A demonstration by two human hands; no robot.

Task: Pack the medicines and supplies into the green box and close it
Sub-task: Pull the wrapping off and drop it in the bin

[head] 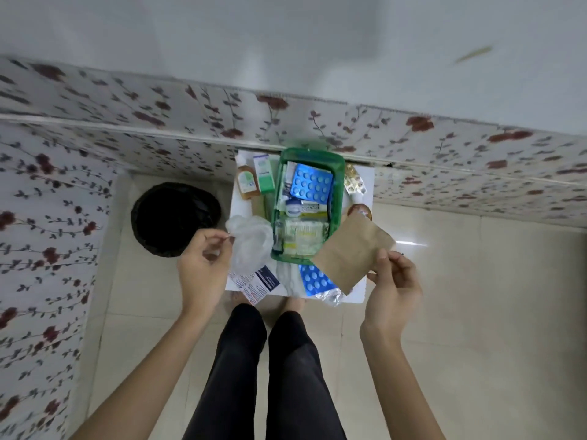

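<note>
The open green box [340, 173] sits on a small white table [360, 295] and holds a blue blister pack [310, 183], a small round jar [294, 207] and several packets. My right hand [392, 287] pinches a brown paper envelope [351, 250] by its near corner, over the box's right front corner. My left hand [206, 265] hovers left of the box beside a clear plastic bag [251, 239], its fingers loosely curled with nothing seen in them. Outside the box lie a brown bottle [246, 181], a green-white carton [263, 173], another blue blister pack [316, 280] and a leaflet [254, 282].
A black bin [174, 217] stands on the tiled floor left of the table. Floral-papered walls [190, 138] close in behind and on the left. A gold blister strip [354, 182] and another brown bottle [360, 208] lie right of the box. My legs [270, 369] stand before the table.
</note>
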